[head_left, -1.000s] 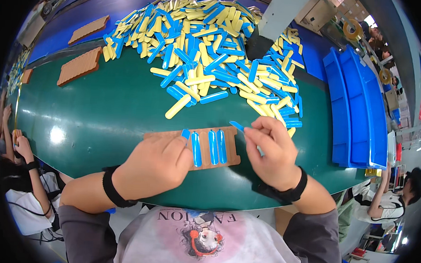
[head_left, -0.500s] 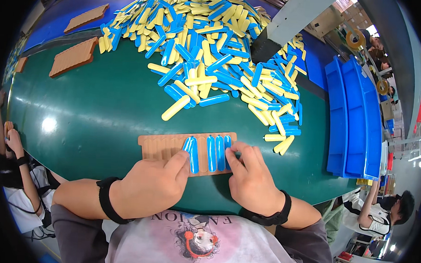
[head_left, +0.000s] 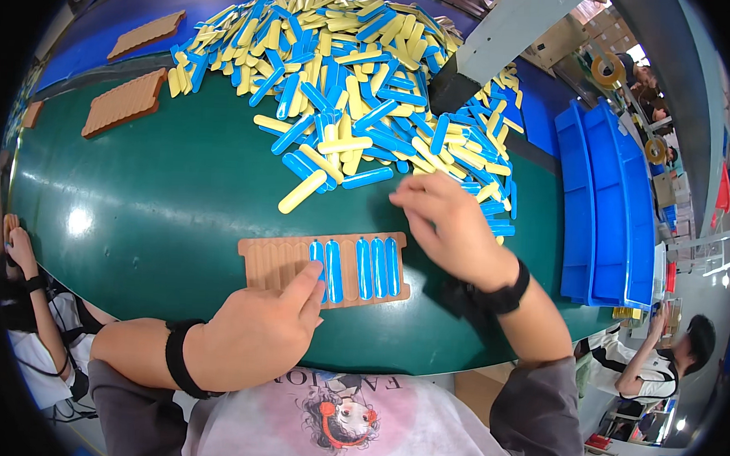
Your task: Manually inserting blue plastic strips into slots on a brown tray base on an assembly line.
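Observation:
A brown grooved tray (head_left: 348, 245) lies on the green table before me. Three blue rounded strips (head_left: 379, 269) fill grooves at its right end; left of them comes a bare groove, then another blue strip (head_left: 334, 271). My left hand (head_left: 259, 329) has its fingers curled, with the index finger and thumb at the leftmost blue strip (head_left: 316, 249) and partly covering it. My right hand (head_left: 450, 228) hovers beyond the tray's right end, near the pile of blue and yellow strips (head_left: 362, 106). Its fingers are loosely apart, and nothing shows in them.
Two more grooved trays (head_left: 124, 103) sit at the far left. Blue bins (head_left: 606, 206) stand along the right edge, and a grey metal post (head_left: 503, 47) rises by the pile. Other people (head_left: 653, 355) are at both sides.
My right hand has left the tray's right end and moved up toward the pile. My left hand stays at the tray, where the leftmost blue strip now lies straighter in its groove.

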Demonstrator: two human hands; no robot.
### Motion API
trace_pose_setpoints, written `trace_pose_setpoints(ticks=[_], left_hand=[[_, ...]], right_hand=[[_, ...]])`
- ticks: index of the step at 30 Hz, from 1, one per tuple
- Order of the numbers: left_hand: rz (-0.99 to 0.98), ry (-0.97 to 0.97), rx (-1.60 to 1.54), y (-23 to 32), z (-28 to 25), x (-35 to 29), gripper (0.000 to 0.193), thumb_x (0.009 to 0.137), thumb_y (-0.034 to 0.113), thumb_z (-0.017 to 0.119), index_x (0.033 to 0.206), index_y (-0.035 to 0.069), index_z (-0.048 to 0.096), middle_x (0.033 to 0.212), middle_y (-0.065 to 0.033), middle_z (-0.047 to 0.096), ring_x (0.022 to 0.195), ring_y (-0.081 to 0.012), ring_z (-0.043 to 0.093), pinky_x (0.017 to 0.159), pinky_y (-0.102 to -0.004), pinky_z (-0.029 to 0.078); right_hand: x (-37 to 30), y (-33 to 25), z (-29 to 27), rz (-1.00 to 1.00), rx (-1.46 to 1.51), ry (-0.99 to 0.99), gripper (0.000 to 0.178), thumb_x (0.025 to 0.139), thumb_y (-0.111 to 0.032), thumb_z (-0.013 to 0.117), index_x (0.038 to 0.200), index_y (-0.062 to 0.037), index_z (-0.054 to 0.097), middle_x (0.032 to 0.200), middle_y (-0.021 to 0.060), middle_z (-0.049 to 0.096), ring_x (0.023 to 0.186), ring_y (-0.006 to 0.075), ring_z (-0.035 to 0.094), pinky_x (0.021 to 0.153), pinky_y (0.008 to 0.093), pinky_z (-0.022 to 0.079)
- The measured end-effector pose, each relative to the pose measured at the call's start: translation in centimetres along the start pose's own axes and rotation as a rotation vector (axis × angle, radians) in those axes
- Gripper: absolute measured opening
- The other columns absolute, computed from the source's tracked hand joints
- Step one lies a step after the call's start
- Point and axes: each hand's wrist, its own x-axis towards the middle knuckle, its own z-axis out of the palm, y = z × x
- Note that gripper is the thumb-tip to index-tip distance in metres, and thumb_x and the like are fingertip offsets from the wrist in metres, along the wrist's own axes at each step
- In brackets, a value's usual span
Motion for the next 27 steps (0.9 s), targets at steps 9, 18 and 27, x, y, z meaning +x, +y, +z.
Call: trace_pose_setpoints(ticks=[9, 18, 27], left_hand=[[-0.065, 0.123, -0.237, -2.5, -0.3, 0.3, 0.031, 0.074, 0.014, 0.071, 0.100, -0.001, 0.061, 0.111, -0.0129, 0.059, 0.075, -0.0244, 0.064, 0.057, -0.0319, 0.053], [-0.260, -0.141, -0.235, -3.4, -3.4, -0.3, 0.103, 0.056, 0.027, 0.086, 0.138, -0.005, 0.032, 0.126, -0.0215, 0.043, 0.110, -0.0380, 0.046, 0.094, -0.0450, 0.038], [-0.122, -0.147, 0.004, -2.5, -2.4, 1.4, 0.087, 0.058, 0.035, 0.080, 0.122, -0.011, 0.044, 0.095, -0.0165, 0.056, 0.089, -0.0300, 0.054, 0.086, -0.0416, 0.037]], right_hand=[[4.2, 2.9, 1.4, -0.110, -0.109, -0.171, 0.013, 0.077, 0.000, 0.066, 0.090, 0.0011, 0.066, 0.089, 0.0105, 0.062, 0.085, 0.0288, 0.059, 0.075, 0.0359, 0.050], [-0.9, -2.5, -3.3, 0.171, -0.045, 0.133, 0.013, 0.079, -0.002, 0.066, 0.091, -0.0035, 0.061, 0.078, 0.0145, 0.061, 0.074, 0.0321, 0.060, 0.062, 0.0392, 0.048], [-5.0, -1.8, -3.9, 0.356, 0.226, 0.360, 0.015, 0.082, 0.000, 0.067, 0.097, -0.0002, 0.067, 0.089, 0.0123, 0.067, 0.078, 0.0257, 0.065, 0.069, 0.0326, 0.052]])
